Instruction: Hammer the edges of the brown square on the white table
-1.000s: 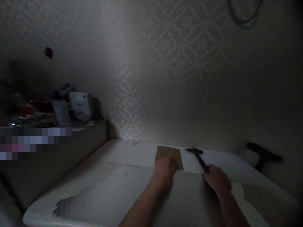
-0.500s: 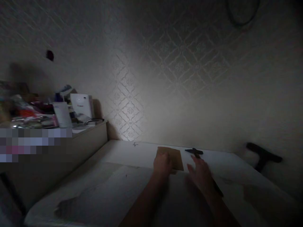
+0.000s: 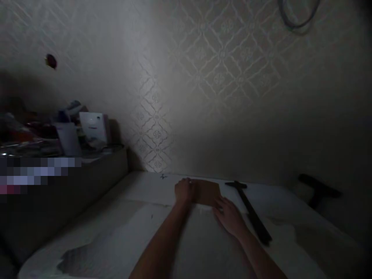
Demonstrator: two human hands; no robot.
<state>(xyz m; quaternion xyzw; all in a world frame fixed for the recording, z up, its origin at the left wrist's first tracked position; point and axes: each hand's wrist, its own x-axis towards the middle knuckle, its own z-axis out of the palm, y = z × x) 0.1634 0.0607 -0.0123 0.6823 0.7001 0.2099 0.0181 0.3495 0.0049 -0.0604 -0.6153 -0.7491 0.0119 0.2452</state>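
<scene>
A flat rectangular brown board (image 3: 205, 192), wood or cardboard, is at the far side of the white tabletop (image 3: 151, 190). My left hand (image 3: 183, 190) is closed around its left edge, with the fingertips partly hidden. A small light spot shows by the left fingers, too dim to name. At the board's near right corner, my right hand (image 3: 229, 215) has its fingers bent against the edge, the thumb side low. Just right of that hand a dark hammer (image 3: 252, 213) lies flat, its head toward the wall and its handle pointing back to me.
A patterned wall (image 3: 221, 77) rises behind the table. At the left, a higher shelf (image 3: 107, 166) carries a white box (image 3: 94, 126), a pale cup (image 3: 68, 137) and blurred clutter. A dark T-shaped thing (image 3: 319, 188) stands by the right edge. Worn grey patches mark the tabletop.
My right hand has moved left, from beside the hammer to the board's near right corner. The left hand has shifted to the board's left edge, and the hammer handle is now uncovered.
</scene>
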